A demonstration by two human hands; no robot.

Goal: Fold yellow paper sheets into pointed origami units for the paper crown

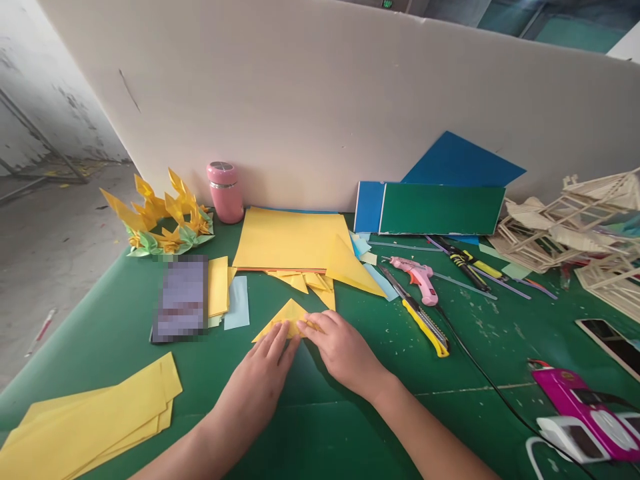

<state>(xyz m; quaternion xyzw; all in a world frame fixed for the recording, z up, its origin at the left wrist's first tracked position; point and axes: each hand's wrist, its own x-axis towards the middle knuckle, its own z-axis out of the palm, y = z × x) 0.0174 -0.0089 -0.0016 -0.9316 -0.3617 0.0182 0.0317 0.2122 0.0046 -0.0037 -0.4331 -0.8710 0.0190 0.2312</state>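
A small yellow paper triangle [286,316] lies folded on the green table [350,407]. My left hand [260,383] rests flat with its fingers stretched onto the triangle's lower edge. My right hand [343,350] presses its fingertips on the triangle's right part, fingers curled down onto the paper. Just beyond them lie several folded yellow triangles [306,281] and a stack of yellow sheets [290,240].
Yellow strips [90,420] lie front left, a blurred phone [181,299] and folded paper flowers [160,217] at left, a pink bottle [225,192] behind. Right: pink glue gun [417,277], yellow utility knife [425,323], blue and green card [440,208], wooden stick models [575,233], pink device [585,413].
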